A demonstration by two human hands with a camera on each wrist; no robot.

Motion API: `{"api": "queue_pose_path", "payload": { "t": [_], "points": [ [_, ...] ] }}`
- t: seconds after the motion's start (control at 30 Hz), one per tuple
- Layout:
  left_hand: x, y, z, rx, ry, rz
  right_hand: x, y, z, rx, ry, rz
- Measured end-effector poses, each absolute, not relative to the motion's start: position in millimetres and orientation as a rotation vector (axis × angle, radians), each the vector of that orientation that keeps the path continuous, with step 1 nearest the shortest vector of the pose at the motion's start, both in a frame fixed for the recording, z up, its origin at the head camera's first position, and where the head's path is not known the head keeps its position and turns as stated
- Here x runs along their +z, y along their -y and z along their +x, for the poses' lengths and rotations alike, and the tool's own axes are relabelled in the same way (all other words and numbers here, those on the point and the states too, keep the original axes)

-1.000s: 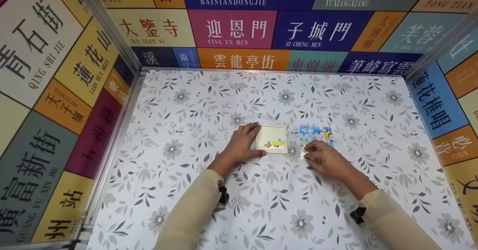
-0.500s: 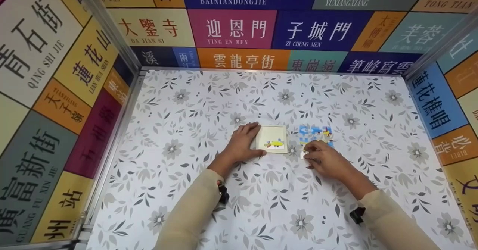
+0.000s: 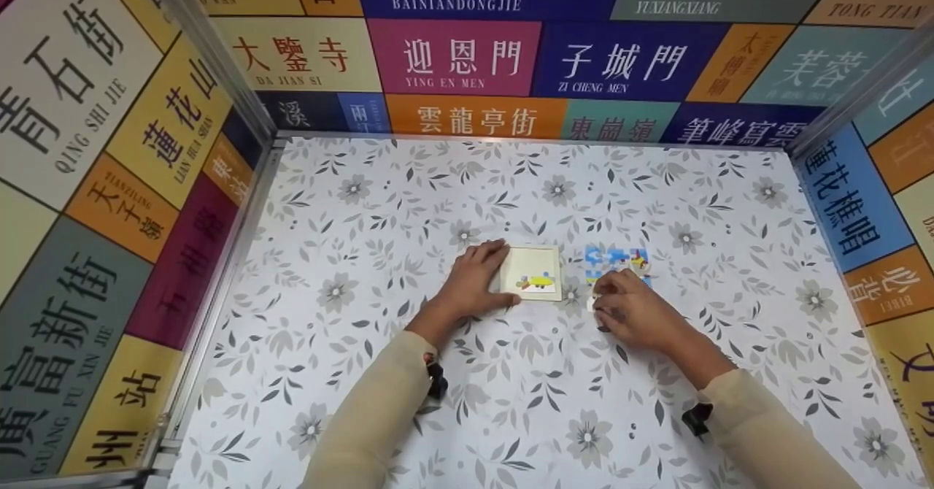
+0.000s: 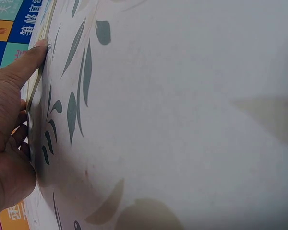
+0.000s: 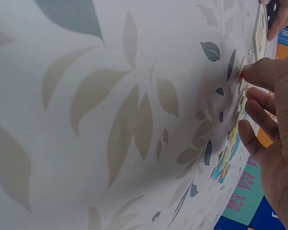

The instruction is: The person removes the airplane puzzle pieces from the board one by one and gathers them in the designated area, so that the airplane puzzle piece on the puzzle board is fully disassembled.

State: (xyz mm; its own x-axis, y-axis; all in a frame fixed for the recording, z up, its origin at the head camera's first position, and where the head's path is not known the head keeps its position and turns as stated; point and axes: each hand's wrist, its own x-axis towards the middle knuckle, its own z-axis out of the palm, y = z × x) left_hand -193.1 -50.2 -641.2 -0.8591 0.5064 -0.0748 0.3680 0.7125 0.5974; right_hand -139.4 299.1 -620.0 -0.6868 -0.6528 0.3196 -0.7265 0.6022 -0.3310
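Note:
A small pale square puzzle tray [image 3: 560, 274] lies at the middle of the table, with a few joined pieces picturing something yellow [image 3: 541, 282] along its lower edge. My left hand [image 3: 474, 279] holds the tray by its left side, thumb at the lower corner and fingers at the upper one. To the right, my right hand [image 3: 633, 305] pinches a small white puzzle piece [image 3: 592, 303], mostly hidden by the fingers. Just beyond that hand lie several loose blue, yellow and red puzzle pieces [image 3: 597, 255], partly covered by it. In the right wrist view, the thumb [image 5: 260, 73] touches the piece's edge.
A white tablecloth [image 3: 408, 204] with grey flowers and leaves covers the table. Panels with coloured signs [image 3: 467, 58] stand along the back and both sides. Dark wrist cameras [image 3: 436, 381] sit at both sleeve cuffs.
My right fingers have shifted slightly on the white puzzle piece, and less of it shows now. The left hand and the tray stay in place.

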Motion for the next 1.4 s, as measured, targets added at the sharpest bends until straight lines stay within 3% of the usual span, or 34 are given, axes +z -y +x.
{"api": "queue_pose_path", "payload": {
  "t": [0.7, 1.4],
  "points": [
    [-639.9, 50.7, -190.9, 0.872, -2.687, 0.698, -608.2, -242.8, -161.4, 0.746, 2.831, 1.055],
    [-641.8, 52.6, -192.9, 0.871, -2.713, 0.745, -618.0, -197.7, -174.4, 0.883, 2.822, 1.128]
  ]
}}
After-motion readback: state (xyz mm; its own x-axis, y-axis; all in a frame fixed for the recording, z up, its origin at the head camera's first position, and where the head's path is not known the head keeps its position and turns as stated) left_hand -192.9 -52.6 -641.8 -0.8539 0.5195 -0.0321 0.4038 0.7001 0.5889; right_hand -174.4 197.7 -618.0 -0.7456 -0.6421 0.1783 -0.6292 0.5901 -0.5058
